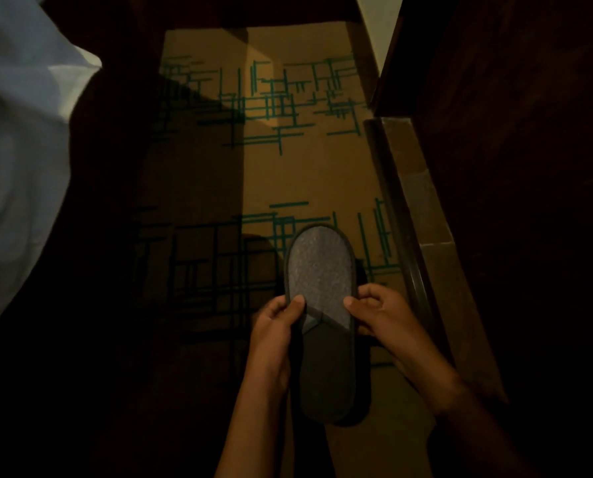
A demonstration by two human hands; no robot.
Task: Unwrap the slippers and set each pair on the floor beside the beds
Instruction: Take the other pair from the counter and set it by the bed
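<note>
You are looking down at a tan carpet (pixel 305 174) marked with clusters of crossing green lines, one cluster toward 12 o'clock and another around the middle of the view. The room is dim; a lit strip runs down the carpet while the left part of it lies in deep shadow. At 9 to 10 o'clock a white sheet (pixel 15 139) hangs down from a bed. Along the right, from 1 to 4 o'clock, a dark wooden panel (pixel 516 167) stands, with a dark skirting strip (pixel 397 215) and a band of pale tile running at its foot.

The slipper (pixel 322 305) sits at about 6 o'clock from the centre of the view, held over the carpet between your two hands. It is grey, with a dark edging, its heel end pointing to 12 o'clock and its dark toe cover toward you at 6. Whether a second slipper lies under it cannot be told.

Your left hand (pixel 278 326) pinches the slipper's edge at its 9 o'clock side, thumb on the insole just by the toe cover's opening. Your right hand (pixel 381 315) pinches the 3 o'clock edge, thumb on top, fingers curled beneath.
</note>
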